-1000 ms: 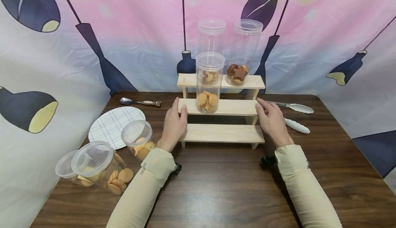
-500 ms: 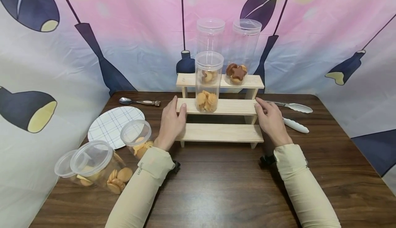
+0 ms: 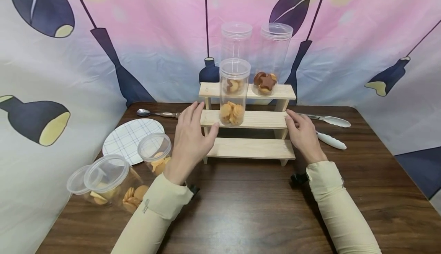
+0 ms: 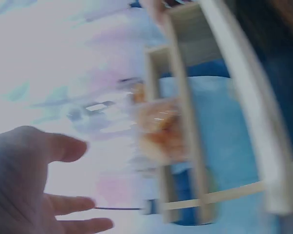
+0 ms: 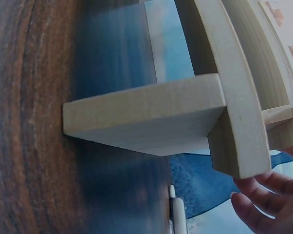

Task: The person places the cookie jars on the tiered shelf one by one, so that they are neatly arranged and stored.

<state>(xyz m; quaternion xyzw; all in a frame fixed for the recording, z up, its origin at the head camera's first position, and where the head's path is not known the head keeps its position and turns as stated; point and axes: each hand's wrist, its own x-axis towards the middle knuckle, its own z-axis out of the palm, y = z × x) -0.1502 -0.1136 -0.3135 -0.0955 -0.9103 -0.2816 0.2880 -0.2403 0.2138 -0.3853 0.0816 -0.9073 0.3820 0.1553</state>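
Note:
A three-step wooden display stand (image 3: 256,147) stands on the table in the head view. My left hand (image 3: 191,135) is held apart from its left side, fingers spread and holding nothing. My right hand (image 3: 304,137) holds the right end of the middle step, thumb and index finger at the board's corner; in the right wrist view its other fingers (image 5: 263,195) curl loosely beside the lower step's end. A tall clear jar of yellow cookies (image 3: 235,69) stands upright on the middle step. Behind it, two more tall jars, one with star-topped chocolate cookies (image 3: 267,81), stand on the top step.
Several lidded cookie jars (image 3: 105,173) stand at the left, beside a checked white oval plate (image 3: 132,137). A spoon (image 3: 158,113) lies behind the plate. White-tipped tongs (image 3: 332,140) lie right of the stand. A patterned cloth (image 3: 162,28) hangs behind the table (image 3: 241,208).
My left hand has let go of the stand's left end, drawn back to the left and spread its fingers. My right hand stays in place.

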